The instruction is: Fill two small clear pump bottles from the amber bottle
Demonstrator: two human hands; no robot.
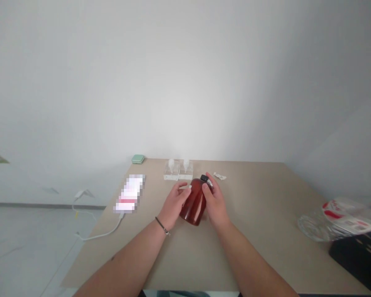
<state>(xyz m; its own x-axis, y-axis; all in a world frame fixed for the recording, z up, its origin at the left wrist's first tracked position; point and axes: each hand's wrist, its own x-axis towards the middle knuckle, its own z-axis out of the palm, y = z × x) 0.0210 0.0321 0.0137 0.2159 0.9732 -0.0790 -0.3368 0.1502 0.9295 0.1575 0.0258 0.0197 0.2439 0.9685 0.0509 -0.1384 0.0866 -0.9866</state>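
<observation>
A reddish-brown bottle [194,203] with a black cap [204,178] is tilted over the middle of the table, its capped end pointing away and to the right. My left hand [174,203] grips its left side, with the thumb lying along the body. On the other side, my right hand [215,201] is closed around the shoulder near the cap, thumb on the front. Part of the bottle is covered by my fingers. Just behind it stand two clear blocks [172,178], each with a white, bulb-shaped piece [186,165] in it.
A small crumpled white wrapper [219,176] lies right of the blocks. At left are a phone [130,194] on a white cable [102,236] and a green case [138,159]. A clear plastic bottle [318,225] lies at right by a black object [358,255]. A wall rises behind the table [266,231].
</observation>
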